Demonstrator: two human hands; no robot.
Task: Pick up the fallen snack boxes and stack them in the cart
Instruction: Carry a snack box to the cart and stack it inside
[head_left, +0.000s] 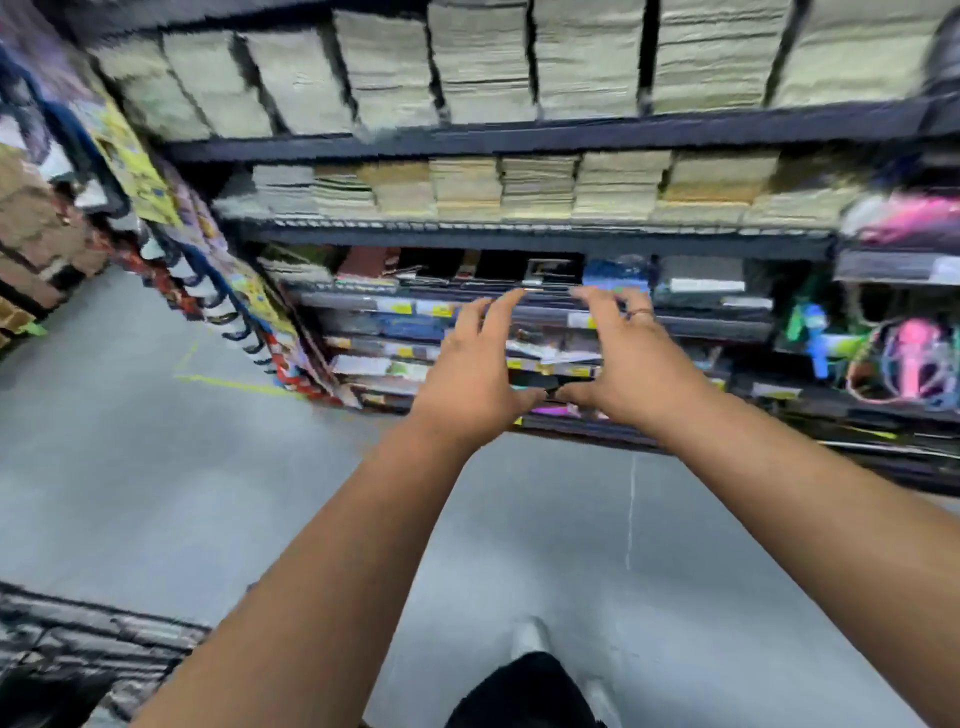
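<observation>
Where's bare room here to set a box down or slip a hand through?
Bare grey floor lies left of the left hand, between the shelf end and the dark wire frame, and below both forearms. The shelves are packed, most cluttered behind the right hand.

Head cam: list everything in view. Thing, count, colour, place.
shelf rack: one, dark, across the back
paper stacks: many, pale green-beige, top two shelves
mixed packs: many, multicoloured, lower shelves
toys: several, pink and green, right
hanging packs: many, mixed colours, rack's left end
floor: grey, below
tape line: one, yellow, floor left
wire frame: one, dark, bottom left, maybe the cart
shoe: one, white, bottom centre
left hand: fingers spread, before lower shelves
right hand: fingers spread, beside it
</observation>
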